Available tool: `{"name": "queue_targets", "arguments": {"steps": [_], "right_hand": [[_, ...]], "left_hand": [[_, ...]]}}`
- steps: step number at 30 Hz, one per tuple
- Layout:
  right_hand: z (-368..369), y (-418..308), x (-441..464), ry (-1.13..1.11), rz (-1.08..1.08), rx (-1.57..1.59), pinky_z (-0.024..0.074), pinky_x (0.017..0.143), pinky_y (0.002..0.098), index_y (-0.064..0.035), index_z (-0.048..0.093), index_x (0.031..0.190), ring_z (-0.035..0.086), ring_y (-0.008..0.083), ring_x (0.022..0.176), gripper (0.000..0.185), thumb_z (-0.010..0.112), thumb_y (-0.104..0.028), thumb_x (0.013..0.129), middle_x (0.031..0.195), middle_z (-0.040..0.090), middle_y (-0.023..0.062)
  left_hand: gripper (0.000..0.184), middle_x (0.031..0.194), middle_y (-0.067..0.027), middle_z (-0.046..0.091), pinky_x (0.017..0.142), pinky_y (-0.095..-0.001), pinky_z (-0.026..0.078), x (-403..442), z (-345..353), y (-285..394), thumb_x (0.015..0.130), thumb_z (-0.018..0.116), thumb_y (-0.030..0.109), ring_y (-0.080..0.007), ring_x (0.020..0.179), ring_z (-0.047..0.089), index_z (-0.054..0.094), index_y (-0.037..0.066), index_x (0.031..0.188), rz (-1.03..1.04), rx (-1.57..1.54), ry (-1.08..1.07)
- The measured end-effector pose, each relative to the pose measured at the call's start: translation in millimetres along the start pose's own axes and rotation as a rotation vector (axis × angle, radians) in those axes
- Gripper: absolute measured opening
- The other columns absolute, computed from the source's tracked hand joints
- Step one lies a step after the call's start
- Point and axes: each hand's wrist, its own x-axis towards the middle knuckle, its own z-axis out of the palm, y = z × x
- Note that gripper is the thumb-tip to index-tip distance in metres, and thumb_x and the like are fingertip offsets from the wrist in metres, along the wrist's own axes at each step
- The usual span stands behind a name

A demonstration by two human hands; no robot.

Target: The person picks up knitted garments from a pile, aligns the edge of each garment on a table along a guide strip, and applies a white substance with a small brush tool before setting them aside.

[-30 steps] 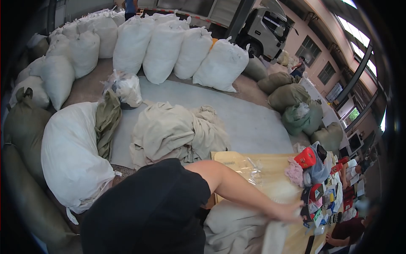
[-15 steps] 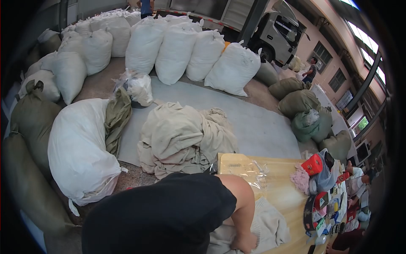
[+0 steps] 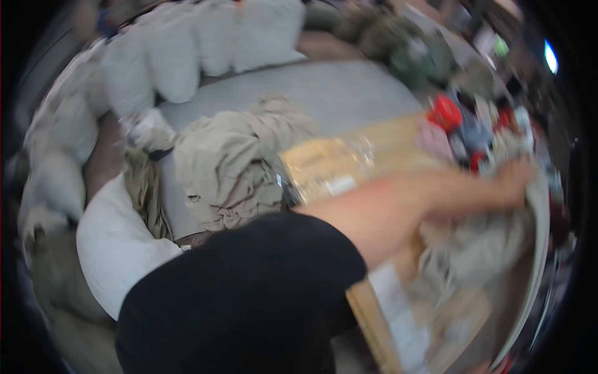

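My left arm reaches from a black sleeve across the table to the right. At its end my left hand, blurred by motion, is closed on the edge of a pale beige knitted garment. That edge runs as a long taut curve down to the bottom of the view. A patch of skin at the bottom edge, beside something red, seems to be my right hand; its fingers are hidden. Beneath my forearm lies more crumpled greyish-beige fabric. Left of it is a cardboard piece with a white strip.
A heap of beige cloth lies on a grey floor sheet. Clear plastic covers a brown packet on the table. A red container and clutter stand at its far end. Stuffed white sacks line the back.
My left hand has swung up and far to the right from low on the table, pulling the garment's edge along. The view has shifted and blurred.
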Motion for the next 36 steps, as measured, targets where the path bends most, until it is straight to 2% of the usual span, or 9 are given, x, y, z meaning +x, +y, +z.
{"name": "queue_targets", "arguments": {"steps": [3, 5, 9, 11, 15, 17, 20, 26, 36], "right_hand": [[-2.6, 33.7, -20.6, -0.291, 0.233, -0.120, 0.0432, 0.085, 0.0296, -0.0008, 0.056, 0.109, 0.055, 0.0214, 0.097, 0.035, 0.049, 0.006, 0.076, 0.110, 0.057, 0.0119], [2.0, 32.7, -43.1, -0.325, 0.280, -0.067, 0.0427, 0.084, 0.0306, 0.0001, 0.057, 0.105, 0.056, 0.0221, 0.093, 0.031, 0.047, 0.006, 0.075, 0.103, 0.059, 0.0114], [0.3, 32.8, -126.5, -0.574, 0.337, -0.050, 0.0423, 0.082, 0.0322, 0.0008, 0.057, 0.099, 0.056, 0.0253, 0.089, 0.029, 0.048, 0.009, 0.073, 0.095, 0.059, 0.0120], [-3.4, 31.4, -162.0, -0.673, 0.360, -0.033, 0.0422, 0.082, 0.0329, 0.0008, 0.057, 0.097, 0.056, 0.0265, 0.089, 0.028, 0.048, 0.009, 0.071, 0.093, 0.059, 0.0121], [-13.6, 18.7, -190.1, -0.869, 0.261, -0.070, 0.0404, 0.080, 0.0360, 0.0006, 0.056, 0.094, 0.052, 0.0300, 0.087, 0.031, 0.046, 0.011, 0.066, 0.089, 0.056, 0.0131], [-18.0, 16.3, -192.7, -0.901, 0.225, -0.067, 0.0397, 0.079, 0.0369, 0.0006, 0.056, 0.094, 0.051, 0.0307, 0.086, 0.032, 0.046, 0.011, 0.065, 0.088, 0.056, 0.0132], [-23.3, 18.7, -200.7, -0.901, 0.192, -0.104, 0.0390, 0.079, 0.0379, 0.0007, 0.056, 0.095, 0.050, 0.0318, 0.086, 0.033, 0.045, 0.010, 0.065, 0.088, 0.056, 0.0136], [-39.6, 16.0, -215.3, -0.941, 0.156, -0.140, 0.0374, 0.080, 0.0406, 0.0002, 0.056, 0.096, 0.049, 0.0332, 0.087, 0.035, 0.046, 0.008, 0.063, 0.089, 0.056, 0.0144], [-48.8, 8.0, -225.1, -0.992, 0.066, -0.144, 0.0360, 0.083, 0.0413, 0.0007, 0.054, 0.101, 0.049, 0.0340, 0.092, 0.043, 0.045, 0.008, 0.059, 0.097, 0.057, 0.0154]], "left_hand": [[0.104, 0.119, -0.0298, 0.039, 0.094, -0.0406, 0.036, 33.6, -75.6, 5.7, 0.045, 0.079, 0.048, -0.0392, 0.112, 0.040, 0.032, -0.003, 0.123, -0.028, 0.094, -0.556], [0.113, 0.118, -0.0277, 0.043, 0.094, -0.0376, 0.037, 19.3, -104.9, -30.1, 0.046, 0.077, 0.056, -0.0350, 0.110, 0.044, 0.028, -0.008, 0.124, -0.020, -0.027, -0.630], [0.064, 0.100, -0.0157, 0.052, 0.060, -0.0304, 0.048, -38.4, -216.5, -74.6, 0.061, 0.068, 0.002, -0.0214, 0.085, 0.056, 0.035, -0.002, 0.115, -0.735, -0.074, -1.114], [0.093, 0.091, -0.0113, 0.051, 0.062, -0.0259, 0.044, -68.2, -250.8, -92.6, 0.069, 0.065, 0.007, -0.0181, 0.077, 0.052, 0.003, -0.002, 0.137, -0.874, -0.063, -1.236], [0.077, 0.091, -0.0121, 0.055, 0.057, -0.0246, 0.045, -103.0, -282.1, -104.5, 0.070, 0.065, 0.006, -0.0172, 0.080, 0.055, 0.022, -0.002, 0.133, -1.000, 0.102, -1.191], [0.050, 0.087, -0.0093, 0.058, 0.050, -0.0219, 0.044, -100.3, -290.6, -101.0, 0.073, 0.066, 0.008, -0.0123, 0.074, 0.058, 0.045, -0.002, 0.118, -1.111, 0.113, -1.358], [0.028, 0.081, -0.0040, 0.059, 0.046, -0.0201, 0.043, -91.7, -298.8, -93.5, 0.076, 0.065, 0.011, -0.0065, 0.062, 0.055, 0.055, 0.001, 0.099, -1.133, 0.147, -1.398], [0.024, 0.078, -0.0002, 0.057, 0.048, -0.0182, 0.043, -107.8, -319.6, -103.0, 0.077, 0.063, 0.007, -0.0047, 0.058, 0.051, 0.051, 0.004, 0.097, -1.228, -0.300, -1.326], [0.026, 0.079, -0.0006, 0.056, 0.055, -0.0192, 0.043, -138.2, -340.4, -119.2, 0.075, 0.062, 0.002, -0.0049, 0.063, 0.051, 0.050, 0.004, 0.097, -1.206, -0.462, -1.340]]}}
